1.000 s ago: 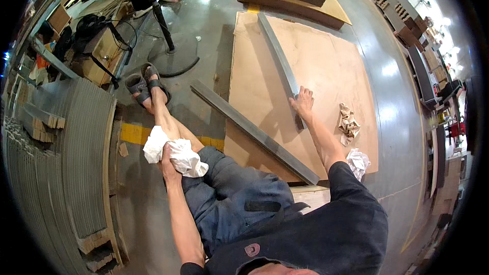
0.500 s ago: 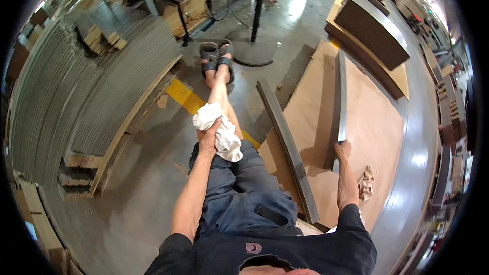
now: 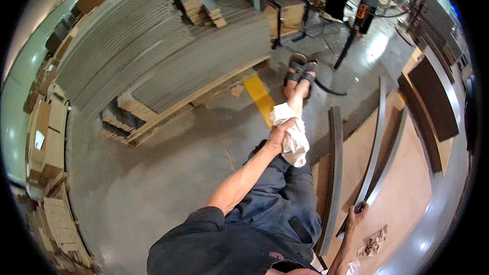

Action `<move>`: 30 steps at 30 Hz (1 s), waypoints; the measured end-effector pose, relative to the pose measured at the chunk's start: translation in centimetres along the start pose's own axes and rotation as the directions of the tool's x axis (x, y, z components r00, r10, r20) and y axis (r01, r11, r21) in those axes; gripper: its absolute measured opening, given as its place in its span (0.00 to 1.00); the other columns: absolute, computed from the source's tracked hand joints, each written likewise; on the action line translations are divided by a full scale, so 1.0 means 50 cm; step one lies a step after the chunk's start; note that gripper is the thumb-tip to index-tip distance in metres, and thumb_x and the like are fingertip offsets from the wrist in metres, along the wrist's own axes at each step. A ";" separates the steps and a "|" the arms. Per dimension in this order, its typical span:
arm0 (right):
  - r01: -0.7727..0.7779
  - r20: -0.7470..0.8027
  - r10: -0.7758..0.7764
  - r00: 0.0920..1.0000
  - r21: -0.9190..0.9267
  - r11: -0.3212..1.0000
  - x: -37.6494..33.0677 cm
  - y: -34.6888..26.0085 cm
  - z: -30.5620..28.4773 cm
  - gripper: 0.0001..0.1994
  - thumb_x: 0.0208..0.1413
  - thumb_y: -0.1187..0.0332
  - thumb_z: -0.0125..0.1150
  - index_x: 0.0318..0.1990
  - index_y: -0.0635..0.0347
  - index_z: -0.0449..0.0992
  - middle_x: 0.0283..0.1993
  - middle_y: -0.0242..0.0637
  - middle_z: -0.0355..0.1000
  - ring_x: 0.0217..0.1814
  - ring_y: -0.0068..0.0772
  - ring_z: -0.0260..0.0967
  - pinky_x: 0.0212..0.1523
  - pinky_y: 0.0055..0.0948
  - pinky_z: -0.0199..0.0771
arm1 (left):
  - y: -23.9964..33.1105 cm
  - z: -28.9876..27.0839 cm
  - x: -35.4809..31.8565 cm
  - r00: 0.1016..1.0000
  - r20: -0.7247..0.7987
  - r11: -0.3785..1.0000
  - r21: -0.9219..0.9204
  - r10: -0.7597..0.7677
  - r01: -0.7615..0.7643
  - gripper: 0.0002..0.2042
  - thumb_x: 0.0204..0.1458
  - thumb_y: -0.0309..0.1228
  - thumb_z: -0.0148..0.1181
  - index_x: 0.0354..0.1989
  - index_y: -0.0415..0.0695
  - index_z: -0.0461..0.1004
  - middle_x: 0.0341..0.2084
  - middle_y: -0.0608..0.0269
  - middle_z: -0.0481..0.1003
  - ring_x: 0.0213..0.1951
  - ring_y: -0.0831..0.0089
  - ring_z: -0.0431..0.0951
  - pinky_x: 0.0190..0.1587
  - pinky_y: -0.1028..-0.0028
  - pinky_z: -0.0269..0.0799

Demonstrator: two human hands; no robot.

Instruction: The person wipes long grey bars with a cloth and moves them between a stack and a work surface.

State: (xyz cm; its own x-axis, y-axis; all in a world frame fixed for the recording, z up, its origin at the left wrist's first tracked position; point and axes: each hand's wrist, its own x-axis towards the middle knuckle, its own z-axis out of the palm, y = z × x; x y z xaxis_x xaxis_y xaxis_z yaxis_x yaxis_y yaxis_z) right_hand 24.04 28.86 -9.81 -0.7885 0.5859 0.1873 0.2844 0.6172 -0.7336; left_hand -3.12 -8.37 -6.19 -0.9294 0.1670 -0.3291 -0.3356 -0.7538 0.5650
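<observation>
A smooth brown sheet (image 3: 407, 183) lies on the glossy grey floor (image 3: 168, 203) below the right hand (image 3: 358, 215), whose curled fingers grip long, slim grey strips (image 3: 378, 140) near crumpled paper (image 3: 374, 242). The left hand (image 3: 279, 136), wrapped round soft, rumpled white cloth (image 3: 295, 145), has ridged stacked boards (image 3: 214, 66) beyond it.

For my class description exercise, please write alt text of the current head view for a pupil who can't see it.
A seated person's left hand holds a white cloth by their outstretched legs, while the right hand grips a long grey strip over a brown sheet. Stacked grey panels fill the upper left.
</observation>
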 end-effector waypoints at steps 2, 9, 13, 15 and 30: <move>-0.030 0.155 0.035 0.987 -0.032 0.999 -0.030 -0.150 -0.001 0.24 0.39 0.70 0.62 0.47 0.67 0.67 0.36 0.42 0.65 0.36 0.35 0.64 0.40 0.34 0.67 | 0.030 -0.008 0.009 1.000 0.013 1.000 0.004 0.022 -0.022 0.15 0.53 0.32 0.59 0.47 0.39 0.72 0.40 0.58 0.76 0.43 0.66 0.77 0.48 0.66 0.74; 0.393 0.475 -0.404 0.782 0.127 0.911 -0.056 -0.279 0.046 0.28 0.34 0.70 0.63 0.49 0.64 0.67 0.44 0.52 0.65 0.43 0.56 0.66 0.43 0.45 0.70 | 0.242 0.062 0.071 0.977 0.079 0.971 -0.152 0.197 -0.184 0.25 0.57 0.52 0.50 0.51 0.43 0.70 0.42 0.57 0.76 0.45 0.62 0.76 0.50 0.60 0.73; 0.544 0.509 -0.577 0.639 0.232 0.807 -0.055 -0.298 0.041 0.30 0.34 0.75 0.63 0.52 0.63 0.65 0.43 0.50 0.64 0.41 0.53 0.66 0.40 0.42 0.71 | 0.392 0.033 0.047 0.905 0.120 0.911 0.004 0.408 -0.412 0.25 0.59 0.51 0.48 0.56 0.45 0.67 0.50 0.57 0.72 0.53 0.61 0.72 0.57 0.59 0.68; 0.588 0.561 -0.593 0.577 0.219 0.779 -0.054 -0.272 0.033 0.32 0.32 0.75 0.64 0.53 0.62 0.65 0.45 0.51 0.65 0.42 0.54 0.67 0.41 0.43 0.71 | 0.453 0.039 0.002 0.933 0.001 0.929 -0.094 0.359 -0.358 0.26 0.57 0.48 0.52 0.57 0.42 0.66 0.53 0.53 0.71 0.53 0.58 0.72 0.58 0.58 0.68; -0.276 0.907 -0.302 0.292 0.382 0.882 -0.009 -0.297 0.005 0.29 0.35 0.63 0.67 0.47 0.68 0.71 0.37 0.38 0.70 0.41 0.35 0.69 0.42 0.33 0.68 | 0.498 -0.148 -0.022 0.622 -0.029 0.606 -0.190 0.783 -0.772 0.24 0.57 0.56 0.44 0.47 0.50 0.72 0.39 0.63 0.75 0.41 0.66 0.77 0.41 0.67 0.78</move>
State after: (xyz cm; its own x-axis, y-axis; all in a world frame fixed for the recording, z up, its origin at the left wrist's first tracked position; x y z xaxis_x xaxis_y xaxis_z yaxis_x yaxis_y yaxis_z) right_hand 20.02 19.29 0.85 -0.8113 -0.4917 -0.3164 0.2596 0.1820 -0.9484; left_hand -9.30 -32.06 2.64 -0.8361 -0.5044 0.2158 0.5433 -0.7068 0.4529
